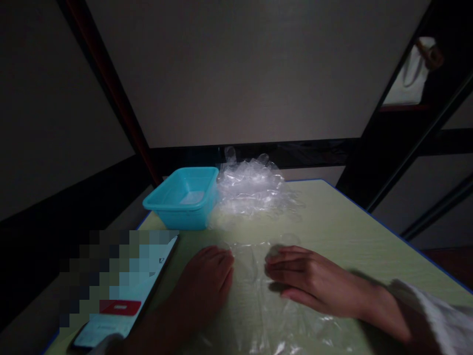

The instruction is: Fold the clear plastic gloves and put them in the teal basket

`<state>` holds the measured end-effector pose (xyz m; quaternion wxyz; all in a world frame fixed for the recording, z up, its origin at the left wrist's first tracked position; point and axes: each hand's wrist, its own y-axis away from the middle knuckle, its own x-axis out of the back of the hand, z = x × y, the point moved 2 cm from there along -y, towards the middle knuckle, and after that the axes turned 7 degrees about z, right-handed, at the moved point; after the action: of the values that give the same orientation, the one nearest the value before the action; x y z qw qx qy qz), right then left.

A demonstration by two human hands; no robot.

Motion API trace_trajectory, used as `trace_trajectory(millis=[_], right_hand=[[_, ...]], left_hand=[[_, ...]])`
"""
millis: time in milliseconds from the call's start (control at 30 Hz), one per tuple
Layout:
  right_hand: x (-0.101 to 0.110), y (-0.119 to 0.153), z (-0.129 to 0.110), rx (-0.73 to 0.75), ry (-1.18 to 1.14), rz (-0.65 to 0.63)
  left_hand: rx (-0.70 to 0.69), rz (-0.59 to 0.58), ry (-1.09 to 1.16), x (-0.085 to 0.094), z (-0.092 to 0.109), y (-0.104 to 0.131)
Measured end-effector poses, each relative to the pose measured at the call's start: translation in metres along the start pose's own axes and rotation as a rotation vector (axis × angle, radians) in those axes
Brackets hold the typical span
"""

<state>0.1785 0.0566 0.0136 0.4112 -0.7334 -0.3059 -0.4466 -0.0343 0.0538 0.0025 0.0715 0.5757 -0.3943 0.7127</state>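
Observation:
A thin clear plastic sheet or glove [254, 296] lies spread on the pale green table [369, 246], between and under my hands. My left hand [209, 276] rests at its left side with the fingers curled together; whether they pinch the film is too hard to see. On the other side, my right hand [306, 278] lies over the plastic with its fingers stretched out. Beyond them sits a crumpled heap of clear plastic gloves [251, 185], next to a turquoise basin [185, 214] with a whitish piece inside.
A lit phone or tablet [118, 320] lies at the table's left edge, partly pixelated. Behind the table stands a grey panel [236, 74] with dark trim. A white bag [410, 79] is at the upper right.

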Motion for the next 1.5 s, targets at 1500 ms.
trace_trajectory(millis=[1500], right_hand=[[-0.006, 0.002, 0.012, -0.246, -0.256, 0.272]], left_hand=[[0.308, 0.015, 0.073, -0.005, -0.023, -0.007]])
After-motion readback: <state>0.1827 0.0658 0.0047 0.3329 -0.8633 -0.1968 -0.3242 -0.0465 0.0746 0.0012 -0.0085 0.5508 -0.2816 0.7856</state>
